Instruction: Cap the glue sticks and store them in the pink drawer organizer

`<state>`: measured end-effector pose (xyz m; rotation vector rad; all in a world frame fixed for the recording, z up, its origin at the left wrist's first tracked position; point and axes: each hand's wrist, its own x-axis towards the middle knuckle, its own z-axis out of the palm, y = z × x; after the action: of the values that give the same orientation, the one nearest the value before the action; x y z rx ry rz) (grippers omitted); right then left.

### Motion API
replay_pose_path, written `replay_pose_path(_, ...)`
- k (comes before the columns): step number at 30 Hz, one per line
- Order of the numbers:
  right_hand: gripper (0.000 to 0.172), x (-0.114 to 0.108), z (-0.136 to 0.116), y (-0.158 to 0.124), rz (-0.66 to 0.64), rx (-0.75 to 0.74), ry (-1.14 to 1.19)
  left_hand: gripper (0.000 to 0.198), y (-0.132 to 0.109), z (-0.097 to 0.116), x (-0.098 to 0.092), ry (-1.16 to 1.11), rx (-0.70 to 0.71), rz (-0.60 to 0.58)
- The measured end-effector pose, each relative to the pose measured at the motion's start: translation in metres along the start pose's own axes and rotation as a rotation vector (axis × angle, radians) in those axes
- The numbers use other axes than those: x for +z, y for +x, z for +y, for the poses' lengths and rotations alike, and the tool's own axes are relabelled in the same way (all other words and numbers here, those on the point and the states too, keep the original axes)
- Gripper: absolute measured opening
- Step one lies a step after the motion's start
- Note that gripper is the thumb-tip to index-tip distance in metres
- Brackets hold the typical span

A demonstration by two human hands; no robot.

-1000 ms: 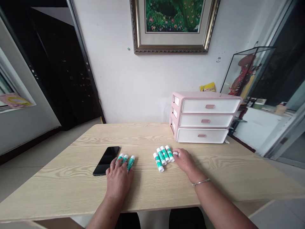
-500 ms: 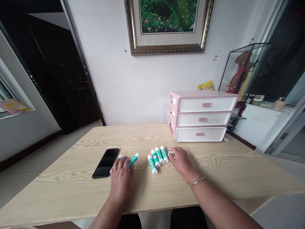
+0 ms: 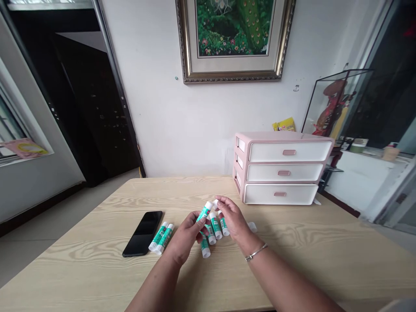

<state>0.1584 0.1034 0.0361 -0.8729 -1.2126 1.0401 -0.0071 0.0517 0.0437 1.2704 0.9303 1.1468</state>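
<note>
A green and white glue stick [image 3: 204,211] is in my left hand [image 3: 191,227], tilted above the table, its fingers closed round the tube. My right hand [image 3: 231,214] pinches a small white cap [image 3: 216,204] close beside the tube's white upper end; whether the two touch I cannot tell. Beneath my hands several more glue sticks [image 3: 215,225] lie side by side, partly covered by my fingers. Two glue sticks [image 3: 161,237] lie together to the left. By my right wrist, white caps [image 3: 252,226] are half hidden.
A black phone [image 3: 143,234] lies on the wooden table [image 3: 97,260] left of the pair of glue sticks. Toward the back right stands a pink and white drawer unit [image 3: 282,171], with a yellow packet [image 3: 284,125] behind its top. A framed picture [image 3: 232,78] hangs on the wall.
My left hand has lifted a glue stick from beside the phone and brought it right. My right hand has come up and left with a cap, meeting it over the row.
</note>
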Motion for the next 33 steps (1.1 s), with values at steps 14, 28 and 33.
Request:
replay_pose_path(14, 0.044, -0.001, 0.004, -0.009, -0.100, 0.031, 0.085, 0.037, 0.002, -0.008, -0.011, 0.011, -0.063, -0.139)
replay_pose_path(28, 0.028, 0.006, 0.012, -0.026, -0.188, -0.152, -0.187, 0.019, -0.004, 0.003, -0.005, 0.082, -0.095, -0.035)
replay_pose_path(33, 0.020, 0.009, -0.001, -0.037, -0.299, -0.329, -0.335, 0.046, -0.002, 0.000, -0.007, 0.227, -0.030, 0.038)
